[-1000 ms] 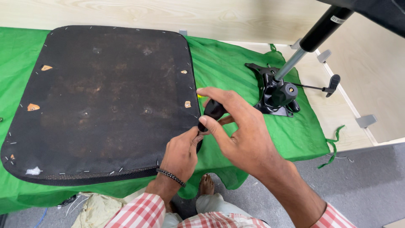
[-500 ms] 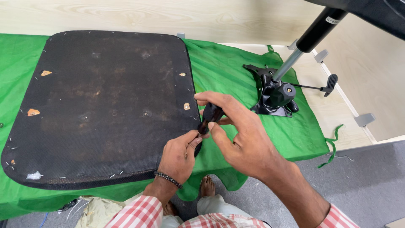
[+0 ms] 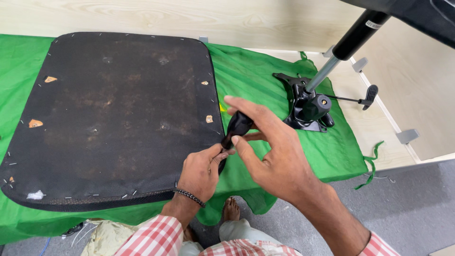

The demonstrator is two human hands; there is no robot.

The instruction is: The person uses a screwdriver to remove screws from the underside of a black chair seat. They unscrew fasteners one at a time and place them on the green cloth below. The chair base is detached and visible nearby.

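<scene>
A small black tool handle point(image 3: 238, 125) stands tilted over the green cloth, just off the right edge of a large black seat board point(image 3: 113, 114) that lies upside down. My left hand point(image 3: 201, 170) pinches its lower end between thumb and fingers. My right hand point(image 3: 272, 151) curls around the handle's upper part, fingers spread, thumb against the shaft. Whatever sits at the tool's tip is hidden by my left fingers.
A black chair mechanism plate point(image 3: 307, 106) with a gas-lift column point(image 3: 348, 45) and a side lever point(image 3: 365, 97) rests on the green cloth point(image 3: 265, 71) to the right. Pale wooden panels point(image 3: 417, 85) lie behind. Grey floor and my bare foot point(image 3: 231, 209) show below.
Both hands stay on the handle. My right fingers have shifted around it, and the view has drifted slightly.
</scene>
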